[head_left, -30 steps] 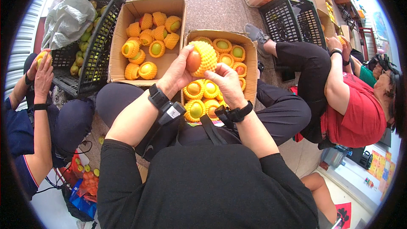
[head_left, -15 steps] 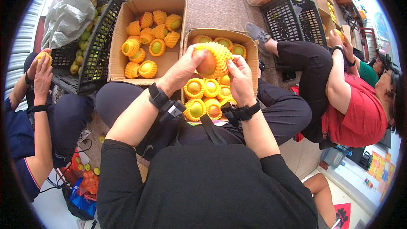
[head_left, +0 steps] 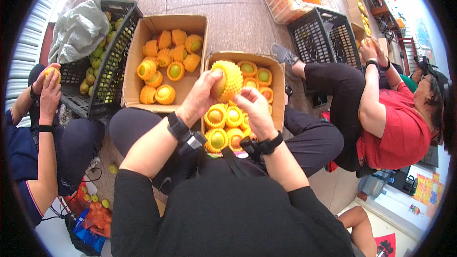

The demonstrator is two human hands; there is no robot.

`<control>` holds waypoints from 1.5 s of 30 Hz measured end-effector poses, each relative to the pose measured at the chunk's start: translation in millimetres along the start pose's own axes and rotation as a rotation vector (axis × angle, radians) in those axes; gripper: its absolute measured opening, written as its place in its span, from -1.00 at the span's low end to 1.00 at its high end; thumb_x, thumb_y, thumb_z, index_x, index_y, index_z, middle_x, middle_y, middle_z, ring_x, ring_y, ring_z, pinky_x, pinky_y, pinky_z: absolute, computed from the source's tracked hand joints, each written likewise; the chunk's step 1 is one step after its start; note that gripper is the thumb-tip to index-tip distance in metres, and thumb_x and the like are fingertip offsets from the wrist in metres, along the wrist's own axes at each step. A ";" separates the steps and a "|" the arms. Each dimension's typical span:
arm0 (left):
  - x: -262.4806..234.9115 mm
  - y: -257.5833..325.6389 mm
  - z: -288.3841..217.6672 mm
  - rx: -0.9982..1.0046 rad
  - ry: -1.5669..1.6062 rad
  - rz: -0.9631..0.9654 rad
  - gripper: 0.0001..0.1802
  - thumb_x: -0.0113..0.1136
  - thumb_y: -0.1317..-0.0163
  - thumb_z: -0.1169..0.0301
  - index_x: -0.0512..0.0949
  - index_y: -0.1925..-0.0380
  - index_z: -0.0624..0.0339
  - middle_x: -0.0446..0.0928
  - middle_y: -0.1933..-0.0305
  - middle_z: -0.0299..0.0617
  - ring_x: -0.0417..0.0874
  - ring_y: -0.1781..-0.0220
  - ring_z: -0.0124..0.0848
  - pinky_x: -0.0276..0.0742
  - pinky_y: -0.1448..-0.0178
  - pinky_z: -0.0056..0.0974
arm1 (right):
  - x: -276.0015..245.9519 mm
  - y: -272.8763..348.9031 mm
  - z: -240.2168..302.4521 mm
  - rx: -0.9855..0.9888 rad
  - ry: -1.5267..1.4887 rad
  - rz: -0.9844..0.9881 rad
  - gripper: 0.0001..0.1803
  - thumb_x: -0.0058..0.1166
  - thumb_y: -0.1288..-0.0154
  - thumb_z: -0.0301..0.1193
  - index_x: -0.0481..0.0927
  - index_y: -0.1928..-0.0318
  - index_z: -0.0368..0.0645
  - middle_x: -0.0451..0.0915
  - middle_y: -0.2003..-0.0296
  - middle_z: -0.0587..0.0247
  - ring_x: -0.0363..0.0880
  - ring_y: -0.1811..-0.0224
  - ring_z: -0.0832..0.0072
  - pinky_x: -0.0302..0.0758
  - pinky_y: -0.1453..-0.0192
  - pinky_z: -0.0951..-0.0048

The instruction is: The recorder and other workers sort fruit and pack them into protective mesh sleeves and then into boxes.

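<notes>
Head view, looking down at lap and floor. Left hand curled round a mango, fingers closed on the fruit's lower left side; yellow foam net pulled over most of it, only a strip of orange skin bare at the left. Right hand just below and right of the mango, fingers bent in toward the net's lower edge; whether touching net or fruit, cannot tell. Mango held in the air above the near box, approx. over its left half, not resting on anything. Near box: cardboard, open, packed w/ netted mangoes in rows, green or orange tops showing through the net openings. Far box touching it on the left, also cardboard, about half filled w/ netted fruit (bare floor of box at lower right). Black wristbands on both forearms. Black crate left of far box, holding loose green-yellow mangoes, grey plastic sheet draped over its far end. Second black crate at upper right. Pale basket beyond it w/ orange fruit. Person in blue at left edge, hands on a bare mango. Person in red seated at right, hands raised near the second crate. Small fruit scattered on floor at lower left.
</notes>
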State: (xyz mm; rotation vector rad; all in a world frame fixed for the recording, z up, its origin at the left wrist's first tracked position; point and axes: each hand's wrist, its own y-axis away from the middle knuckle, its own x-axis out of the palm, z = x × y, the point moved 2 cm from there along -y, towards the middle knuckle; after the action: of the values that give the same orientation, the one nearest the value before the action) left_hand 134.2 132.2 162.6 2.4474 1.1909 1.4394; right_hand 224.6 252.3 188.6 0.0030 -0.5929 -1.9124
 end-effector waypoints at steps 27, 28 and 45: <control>8.9 4.3 -7.3 -0.062 -0.394 0.109 -0.37 0.11 -0.11 0.18 0.12 -0.12 0.15 0.33 -0.03 -0.18 0.45 -0.01 -0.42 0.52 0.06 -0.29 | -12.9 -22.5 10.7 -0.190 -0.035 -0.109 -0.79 -0.02 -0.25 -0.41 0.41 0.16 -0.26 0.49 0.27 0.33 0.44 0.28 0.68 0.40 0.15 0.63; 7.0 3.0 -8.7 -0.121 -0.264 0.123 -0.41 0.13 -0.09 0.15 0.21 -0.05 0.16 0.38 0.04 -0.20 0.48 0.05 -0.42 0.53 0.09 -0.28 | -7.5 -20.2 14.7 -0.315 0.172 -0.146 -0.69 0.01 -0.22 -0.42 0.34 0.07 -0.27 0.44 0.17 0.26 0.41 0.17 0.61 0.37 0.06 0.58; 13.4 10.8 -4.7 -0.076 -0.244 0.114 -0.37 -0.01 -0.18 0.00 0.11 -0.13 0.08 0.30 -0.04 -0.19 0.44 -0.01 -0.40 0.55 0.10 -0.21 | 7.2 -11.0 16.4 -0.464 0.532 -0.037 -0.26 0.31 0.13 -0.27 0.27 -0.08 -0.23 0.46 0.10 0.09 0.46 0.07 0.39 0.40 -0.01 0.44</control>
State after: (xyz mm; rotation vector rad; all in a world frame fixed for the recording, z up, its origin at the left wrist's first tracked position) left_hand 140.5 131.8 179.3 2.5830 0.9441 1.1435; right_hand 207.6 255.9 200.5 0.2192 0.2104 -1.9373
